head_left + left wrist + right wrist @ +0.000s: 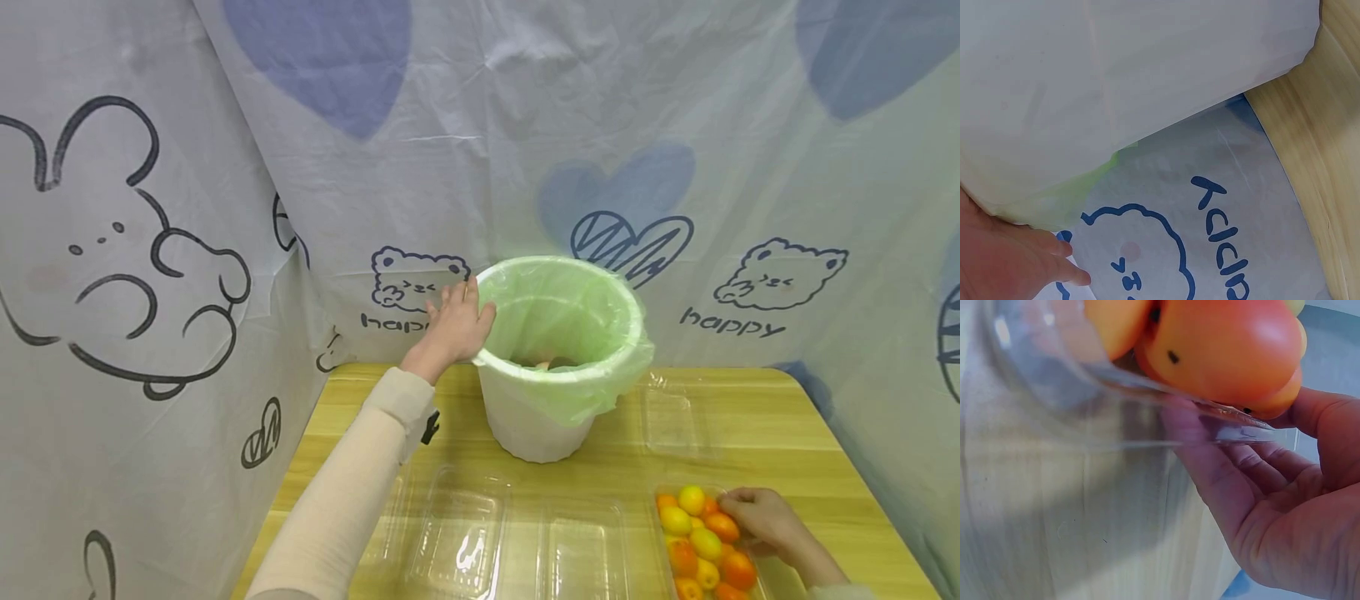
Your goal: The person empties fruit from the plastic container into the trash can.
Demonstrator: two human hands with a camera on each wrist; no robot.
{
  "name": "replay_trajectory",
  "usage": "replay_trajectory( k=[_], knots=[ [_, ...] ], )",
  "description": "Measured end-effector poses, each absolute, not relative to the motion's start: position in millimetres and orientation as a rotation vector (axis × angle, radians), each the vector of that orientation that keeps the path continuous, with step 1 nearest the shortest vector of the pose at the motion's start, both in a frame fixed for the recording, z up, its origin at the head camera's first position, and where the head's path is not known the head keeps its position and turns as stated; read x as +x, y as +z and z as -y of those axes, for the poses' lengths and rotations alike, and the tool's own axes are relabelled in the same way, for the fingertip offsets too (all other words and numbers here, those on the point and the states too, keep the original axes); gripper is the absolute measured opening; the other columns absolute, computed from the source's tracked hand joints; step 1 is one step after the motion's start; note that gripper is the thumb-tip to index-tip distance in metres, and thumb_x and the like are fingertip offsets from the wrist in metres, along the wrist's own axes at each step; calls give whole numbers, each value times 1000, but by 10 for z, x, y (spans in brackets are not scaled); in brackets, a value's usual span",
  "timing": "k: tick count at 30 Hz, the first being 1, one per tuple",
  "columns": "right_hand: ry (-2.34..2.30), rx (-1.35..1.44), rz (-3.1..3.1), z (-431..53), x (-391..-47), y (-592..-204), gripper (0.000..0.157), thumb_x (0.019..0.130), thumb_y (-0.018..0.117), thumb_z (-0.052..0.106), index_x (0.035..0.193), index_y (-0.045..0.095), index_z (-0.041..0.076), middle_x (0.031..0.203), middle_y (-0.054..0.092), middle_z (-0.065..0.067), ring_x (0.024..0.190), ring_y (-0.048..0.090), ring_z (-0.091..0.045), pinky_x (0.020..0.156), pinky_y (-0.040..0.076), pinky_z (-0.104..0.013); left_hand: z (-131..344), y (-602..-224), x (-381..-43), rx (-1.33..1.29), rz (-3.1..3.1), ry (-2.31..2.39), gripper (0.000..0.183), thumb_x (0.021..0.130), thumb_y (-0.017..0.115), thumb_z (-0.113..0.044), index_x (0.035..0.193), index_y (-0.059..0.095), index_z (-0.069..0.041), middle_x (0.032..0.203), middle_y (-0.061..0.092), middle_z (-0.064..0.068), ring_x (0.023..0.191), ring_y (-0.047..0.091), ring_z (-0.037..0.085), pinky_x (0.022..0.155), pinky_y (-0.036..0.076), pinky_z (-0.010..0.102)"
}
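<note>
A white bin (525, 417) lined with a thin green bag (570, 321) stands at the back of the table. On its left rim rests my left hand (453, 325), fingers spread and mostly straight. In the left wrist view that hand (1016, 262) lies against the bin's edge. A clear plastic box (1141, 434) of small yellow and orange-red fruits (705, 543), like cherry tomatoes, is at the front right. My right hand (768, 521) grips its right side, thumb at the top edge and fingers underneath. Something pale and brown lies deep in the bin, too hidden to tell.
Clear plastic trays (461, 521) lie on the wooden table (795, 425) in front of the bin, with another clear tray (671, 421) to its right. A printed curtain (450, 192) closes off the back and sides.
</note>
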State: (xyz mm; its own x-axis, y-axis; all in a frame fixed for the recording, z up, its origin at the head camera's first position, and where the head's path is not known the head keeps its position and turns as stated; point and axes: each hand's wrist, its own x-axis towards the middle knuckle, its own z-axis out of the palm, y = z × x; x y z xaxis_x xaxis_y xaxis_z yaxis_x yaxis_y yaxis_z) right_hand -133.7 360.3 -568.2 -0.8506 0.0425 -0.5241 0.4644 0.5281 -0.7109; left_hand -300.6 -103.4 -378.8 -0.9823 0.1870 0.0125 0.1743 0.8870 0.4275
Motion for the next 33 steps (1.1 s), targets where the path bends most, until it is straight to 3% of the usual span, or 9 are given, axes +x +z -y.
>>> replay_trajectory(
  k=[18,33],
  knots=[
    [-1283,418,-2284,-3617,-1341,-5647,38,105,57,20,118,63,-15,88,66,-4,71,68,-16,61,65,-34,1018,-3777,-2997,296,-3018,678,72,113,26,-45,168,8,-2,176,10,22,162,4,49,129,-1,71],
    [-1328,351,-2278,-3713,-1397,-5375,35,106,54,18,113,67,-13,85,71,0,74,74,-17,64,67,-34,1035,-3755,-2973,298,-3007,677,72,113,24,-44,168,7,-1,176,9,22,162,3,49,128,-6,70]
  ],
)
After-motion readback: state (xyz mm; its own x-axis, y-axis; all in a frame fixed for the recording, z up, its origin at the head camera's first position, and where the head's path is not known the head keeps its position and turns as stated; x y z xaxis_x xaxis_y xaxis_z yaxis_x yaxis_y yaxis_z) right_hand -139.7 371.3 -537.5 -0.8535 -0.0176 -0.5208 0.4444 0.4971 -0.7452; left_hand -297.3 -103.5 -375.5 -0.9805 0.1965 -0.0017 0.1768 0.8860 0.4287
